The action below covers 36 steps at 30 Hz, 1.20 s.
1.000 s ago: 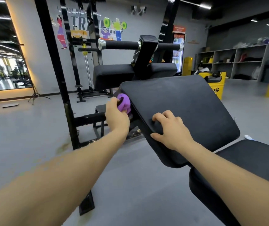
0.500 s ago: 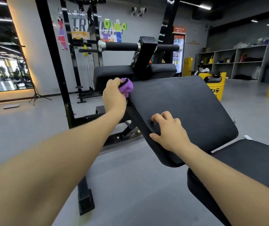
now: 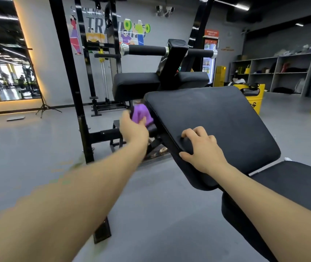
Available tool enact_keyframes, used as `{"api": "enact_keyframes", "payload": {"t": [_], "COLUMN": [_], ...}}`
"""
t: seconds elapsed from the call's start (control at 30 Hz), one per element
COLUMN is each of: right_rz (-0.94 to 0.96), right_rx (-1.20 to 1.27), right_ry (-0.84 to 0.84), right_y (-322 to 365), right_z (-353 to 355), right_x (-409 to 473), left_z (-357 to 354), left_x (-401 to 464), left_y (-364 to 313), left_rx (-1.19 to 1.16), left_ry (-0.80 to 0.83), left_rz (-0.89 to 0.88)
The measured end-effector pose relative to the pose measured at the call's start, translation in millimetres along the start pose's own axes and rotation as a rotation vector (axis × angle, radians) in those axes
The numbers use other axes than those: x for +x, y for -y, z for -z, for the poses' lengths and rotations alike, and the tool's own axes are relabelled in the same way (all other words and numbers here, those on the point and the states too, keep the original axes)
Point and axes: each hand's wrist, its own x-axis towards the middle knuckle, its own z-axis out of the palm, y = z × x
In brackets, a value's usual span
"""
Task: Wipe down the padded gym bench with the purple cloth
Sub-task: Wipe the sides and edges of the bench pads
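Cloth (image 3: 141, 115) (purple) in left hand (image 3: 133, 129) against bench (image 3: 217, 125) edge.

- Left forearm (image 3: 86, 190): bare from the frame's bottom edge to the wrist; no sleeve, watch or band in view; outline smeared by blur.
- Left hand (image 3: 133, 129): bare, no glove, no ring visible; blurred.
- Right forearm (image 3: 264, 201): bare along its whole visible length; no sleeve or strap.
- Right hand (image 3: 203, 148): bare, ungloved; short plain nails; no jewellery.
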Motion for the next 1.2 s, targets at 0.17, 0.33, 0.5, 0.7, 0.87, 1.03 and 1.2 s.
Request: {"api": "enact_keyframes", "payload": {"t": [0.17,0.33,0.5,0.7,0.87,1.03,1.2], "right_rz": [0.008,0.005,0.007,0.014,0.05,0.02,-0.09], "right_rx": [0.022,0.042,0.036,0.039,0.069,0.073,-0.022], "right_ry": [-0.015,-0.028,-0.013,-0.006,0.028,0.046,0.12], "right_y": [-3.9,-4.6,-4.0,-5.7,-10.9,-31.1,-63.1], "right_z": [-1.9,-3.5,-2.7,-3.2,2.4,17.3,16.7], "right_x": [-1.1,-1.4,-1.5,1.3,-0.6,-19.3,-51.9], "left_z": [-10.2,0.5,10.2,-9.4,7.1,23.4,1.6], "left_x": [-17.9,-77.8,-34.7,-4.7,-64.7,-103.2,-37.2], "left_y": [0.7,20.8,4.2,-19.0,2.9,34.2,-5.1], "left_rx": [0.068,0.105,0.075,0.232,0.235,0.269,0.158], "left_ry": [0.075,0.232,0.152,0.063,0.265,0.461,0.101], "left_rz": [-0.054,-0.06,-0.107,-0.217,-0.39,-0.349,-0.145]}}
